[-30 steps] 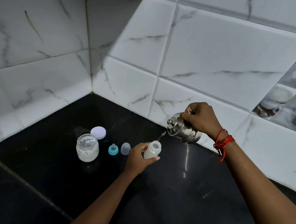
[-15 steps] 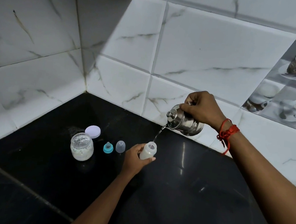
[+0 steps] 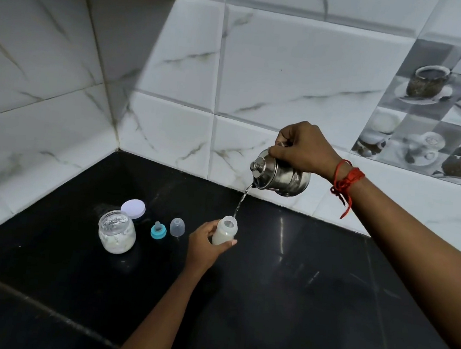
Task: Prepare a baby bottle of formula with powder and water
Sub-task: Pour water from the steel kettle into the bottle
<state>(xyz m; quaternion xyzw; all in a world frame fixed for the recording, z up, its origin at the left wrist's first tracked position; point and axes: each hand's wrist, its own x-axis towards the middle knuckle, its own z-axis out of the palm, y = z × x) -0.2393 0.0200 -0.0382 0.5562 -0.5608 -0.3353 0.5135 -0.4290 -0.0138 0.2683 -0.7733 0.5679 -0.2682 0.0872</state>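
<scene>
On a black counter [image 3: 296, 293] set in a corner of marbled white tiles [image 3: 290, 67], a person pours water into a bottle [image 3: 225, 231]; the left hand [image 3: 205, 246] grips the open bottle low down, fingers and thumb curled round it, and whitish contents show inside; whether its base touches the counter cannot be told. Above and to the right, the right hand [image 3: 305, 149], a red thread [image 3: 345, 182] at the wrist, is clenched on the top of a steel pot [image 3: 282, 176] tipped spout-down; a thin stream [image 3: 240, 203] falls from the spout to the bottle's mouth. Left of the bottle stand a clear cap [image 3: 177, 227], a blue-ringed teat [image 3: 158, 230] and an open jar [image 3: 116, 232] of white powder; its pale lid [image 3: 133, 208] lies just behind.
</scene>
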